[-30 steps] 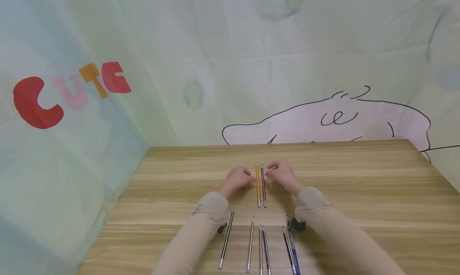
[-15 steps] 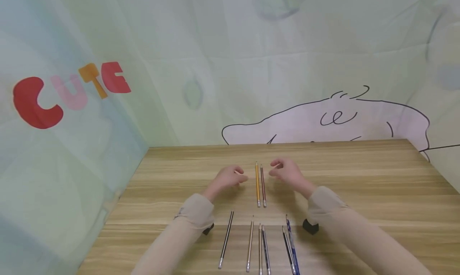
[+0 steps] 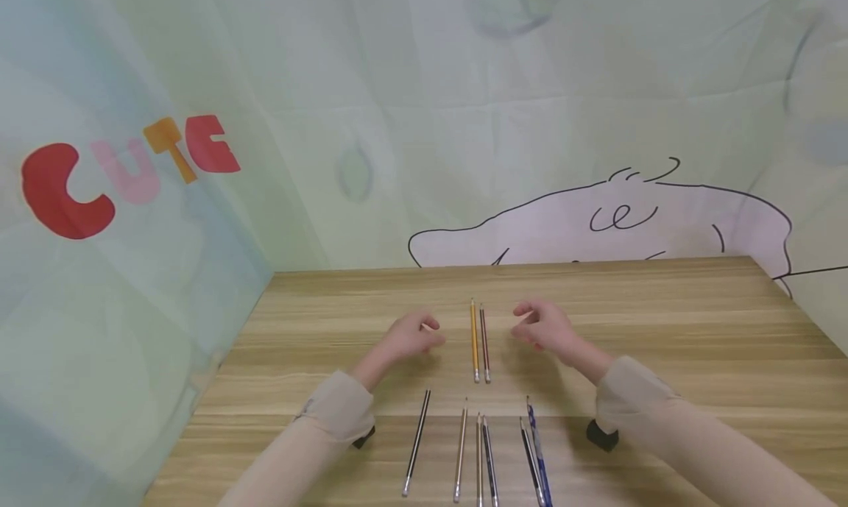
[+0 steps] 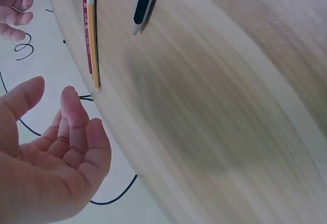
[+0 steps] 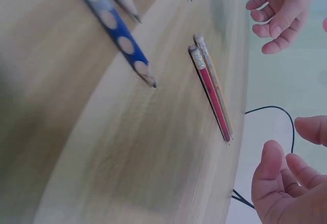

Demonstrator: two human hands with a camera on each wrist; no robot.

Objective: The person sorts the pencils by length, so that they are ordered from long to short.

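Note:
A yellow pencil (image 3: 474, 341) and a dark red pencil (image 3: 486, 345) lie side by side near the middle of the table, points toward the back. To their left hovers my left hand (image 3: 409, 335), loosely curved, holding nothing. My right hand (image 3: 546, 326) is on the other side, likewise bare, fingers relaxed and apart from the pencils. In the left wrist view, the left hand's (image 4: 61, 157) thumb and fingers are spread with air between them. The right wrist view has the red pencil (image 5: 214, 98) next to the yellow one, erasers nearer the camera.
Closer to me lies a row of pencils: a black one (image 3: 417, 442), a brownish one (image 3: 461, 452), several more, and a blue one with pale spots (image 3: 539, 455) at the right. The wooden table (image 3: 695, 330) meets a printed curtain (image 3: 424, 161) at its back edge.
Both hands have drawn away from the yellow and red pencils, the left hand toward the left and the right hand toward the right. The pencils stay where they were.

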